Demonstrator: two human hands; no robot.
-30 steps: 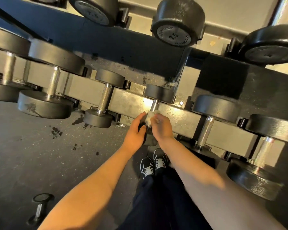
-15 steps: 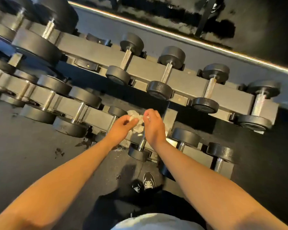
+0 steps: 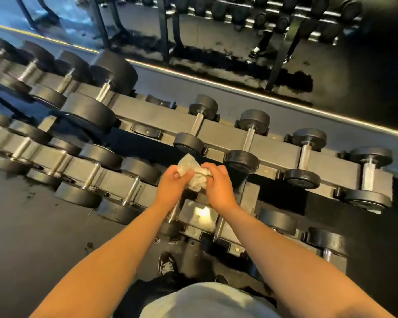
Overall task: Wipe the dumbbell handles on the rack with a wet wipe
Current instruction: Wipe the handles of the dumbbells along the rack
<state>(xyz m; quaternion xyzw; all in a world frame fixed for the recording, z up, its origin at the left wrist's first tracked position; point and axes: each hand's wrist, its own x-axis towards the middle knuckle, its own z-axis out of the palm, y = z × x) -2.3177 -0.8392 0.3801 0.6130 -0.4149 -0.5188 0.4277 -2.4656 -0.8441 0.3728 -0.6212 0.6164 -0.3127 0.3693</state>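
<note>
I hold the wipe (image 3: 194, 174) between both hands, out in front of me and above the rack (image 3: 228, 131). My left hand (image 3: 173, 184) has its fingers curled round the wipe's left side, thumb pressed on top of the crumpled sheet. My right hand (image 3: 217, 184) pinches the right side, fingers bent over the edge. The wipe is bunched and wrinkled, one corner sticking up past my knuckles toward the upper tier. It touches no handle; it sits in my grip, in front of the gap between the two tiers. Just beyond the wipe, on the upper tier, lie a small dumbbell (image 3: 197, 125) and a second one (image 3: 248, 141) to its right, their steel handles bare. Below my wrists the lower tier carries more dumbbells, and one handle (image 3: 174, 212) shows beside my left wrist. My shoe (image 3: 167, 263) stands on the dark floor (image 3: 32, 226) near the rack's foot.
</note>
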